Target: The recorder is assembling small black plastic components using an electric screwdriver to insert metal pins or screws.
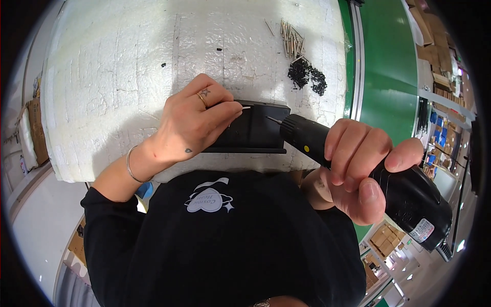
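My left hand is closed in a pinch over a flat black panel with raised edges. From its fingertips pokes the pale end of a thin metal pin; the rest of the pin is hidden by the fingers. My right hand is wrapped round a black electric screwdriver, tilted so that its bit points left over the panel's right part. The bit's tip is apart from my left fingers. Beneath the left hand, the panel's left part is covered from sight.
Farther off on the white padded table lie a bundle of slim metal pins and two heaps of small black screws. A single black piece lies beyond my left hand. A green surface borders the table at right.
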Available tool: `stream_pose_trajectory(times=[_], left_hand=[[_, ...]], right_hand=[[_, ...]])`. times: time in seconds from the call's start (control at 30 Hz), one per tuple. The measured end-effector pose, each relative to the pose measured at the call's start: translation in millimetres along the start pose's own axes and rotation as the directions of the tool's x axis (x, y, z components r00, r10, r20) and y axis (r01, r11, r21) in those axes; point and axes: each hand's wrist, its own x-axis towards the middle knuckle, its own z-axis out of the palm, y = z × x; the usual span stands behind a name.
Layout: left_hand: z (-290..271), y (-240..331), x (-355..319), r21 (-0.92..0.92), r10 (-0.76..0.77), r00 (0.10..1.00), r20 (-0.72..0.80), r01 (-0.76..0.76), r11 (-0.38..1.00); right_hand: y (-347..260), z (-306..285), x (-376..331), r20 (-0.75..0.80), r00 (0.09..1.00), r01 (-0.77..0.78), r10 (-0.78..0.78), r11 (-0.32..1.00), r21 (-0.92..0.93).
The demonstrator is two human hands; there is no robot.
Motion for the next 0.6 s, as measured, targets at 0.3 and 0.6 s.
stream_pose_trajectory(times=[0.3, 0.6], left_hand=[[-0.6, 0.0, -3.7, -0.044, -0.034, 0.999, 0.002, 0.034, 0.998], [4.0, -1.3, -3.2, -0.063, -0.039, 0.999, -0.010, 0.039, 0.997]], right_hand=[[7.0, 3.6, 4.1, 0.023, 1.000, -0.008, 0.008, 1.000, 0.018], [19.1, 4.1, 4.7, 0.045, 0.999, 0.013, -0.015, 0.999, 0.039]])
